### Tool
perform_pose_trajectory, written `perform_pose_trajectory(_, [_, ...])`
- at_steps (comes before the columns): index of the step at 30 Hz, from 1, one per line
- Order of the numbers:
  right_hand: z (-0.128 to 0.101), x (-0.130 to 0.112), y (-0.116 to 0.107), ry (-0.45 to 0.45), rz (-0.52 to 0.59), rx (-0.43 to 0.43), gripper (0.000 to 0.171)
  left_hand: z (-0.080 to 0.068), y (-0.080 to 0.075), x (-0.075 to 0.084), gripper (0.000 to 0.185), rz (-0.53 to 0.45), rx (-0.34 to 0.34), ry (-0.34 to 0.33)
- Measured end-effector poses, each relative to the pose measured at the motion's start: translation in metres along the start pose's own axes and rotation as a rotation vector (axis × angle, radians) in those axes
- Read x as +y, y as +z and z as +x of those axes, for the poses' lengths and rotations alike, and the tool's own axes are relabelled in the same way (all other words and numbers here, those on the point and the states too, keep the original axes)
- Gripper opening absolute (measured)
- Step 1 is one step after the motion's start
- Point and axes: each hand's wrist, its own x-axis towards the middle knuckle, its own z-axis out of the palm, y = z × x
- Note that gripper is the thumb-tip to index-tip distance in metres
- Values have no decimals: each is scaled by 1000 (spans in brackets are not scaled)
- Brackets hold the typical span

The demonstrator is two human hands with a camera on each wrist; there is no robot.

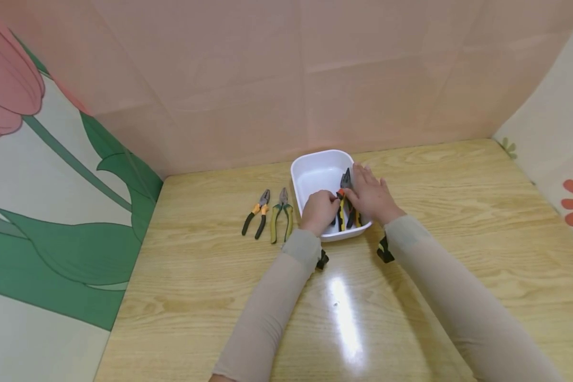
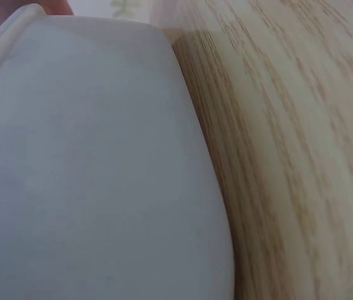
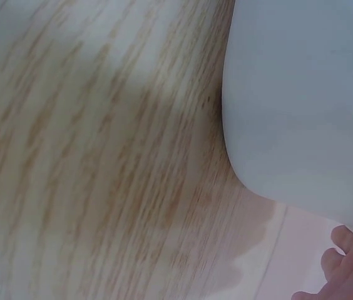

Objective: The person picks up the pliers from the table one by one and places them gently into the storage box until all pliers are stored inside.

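A white tub [image 1: 315, 172] stands on the wooden table [image 1: 458, 212] and holds pliers [image 1: 345, 212] with black, yellow and orange handles. My left hand [image 1: 319, 211] reaches over the tub's near rim, its fingers curled round an orange handle. From the right, my right hand [image 1: 372, 195] lies over the pliers with its fingers fairly straight, reaching past the grey pliers head [image 1: 346, 179]. In the left wrist view only the tub's outer wall [image 2: 89, 175] and the table show. The right wrist view has the tub wall [image 3: 301, 94] and some fingertips [image 3: 345, 269] at the bottom right.
Two more pliers lie on the table left of the tub, one with orange-black handles [image 1: 257, 213] and one with green-yellow handles [image 1: 281, 215]. Pink panels close off the back, and flowered panels stand at the left and right. Bare tabletop [image 1: 344, 318] lies in front.
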Motion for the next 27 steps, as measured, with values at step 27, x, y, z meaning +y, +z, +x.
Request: perform_pose_trajectory(27, [0,-1,-1,-10,5,5,78,2,-1,1,21,-78,109,16])
